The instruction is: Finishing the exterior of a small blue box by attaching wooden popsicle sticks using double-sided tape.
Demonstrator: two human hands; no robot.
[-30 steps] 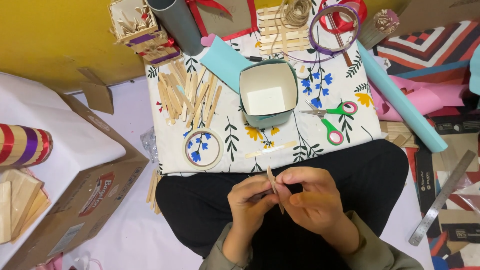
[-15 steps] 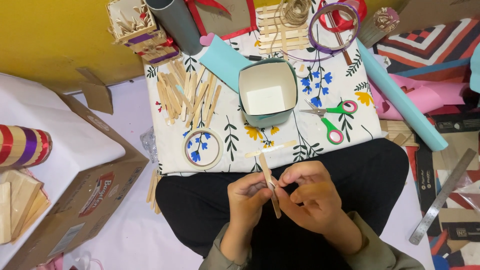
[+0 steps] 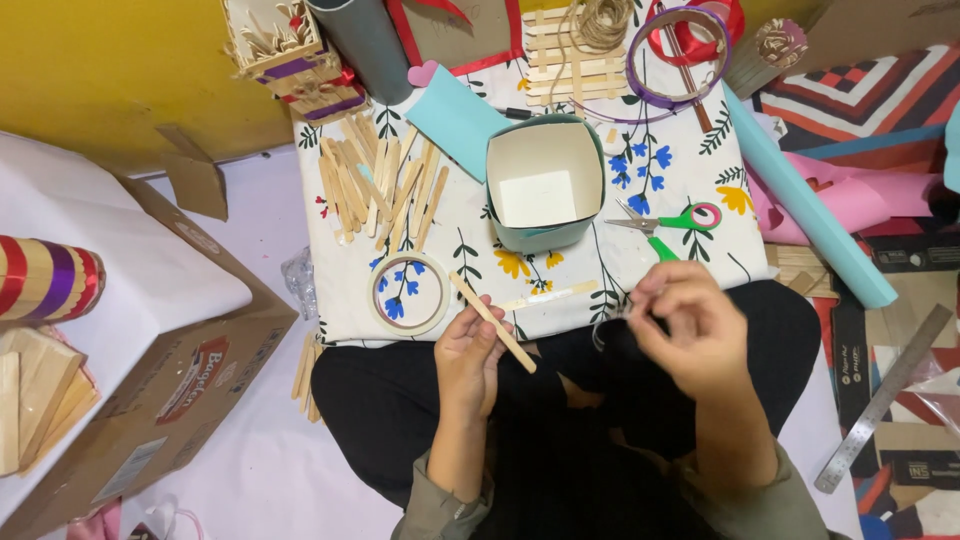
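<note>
My left hand (image 3: 472, 358) grips a flat wooden craft stick (image 3: 490, 320) that slants up to the left over my lap. My right hand (image 3: 688, 322) is raised to the right of it, fingers pinched together near a thin thread-like wisp; whether it holds anything is unclear. Just beyond my hands, on a floral cloth (image 3: 470, 230), lie a roll of tape (image 3: 408, 294), another loose stick (image 3: 548, 296), green-handled scissors (image 3: 668, 222) and an open teal paper box (image 3: 545, 184).
A pile of craft sticks (image 3: 375, 185) lies at the cloth's left. A teal paper roll (image 3: 810, 205) runs along the right, a metal ruler (image 3: 885, 398) beyond it. A cardboard box (image 3: 150, 380) stands at left. Ribbon rings, twine and a stick frame sit at the back.
My hands were together on the stick over my lap. They have parted: the left keeps the stick, the right has pulled away to the right and upward.
</note>
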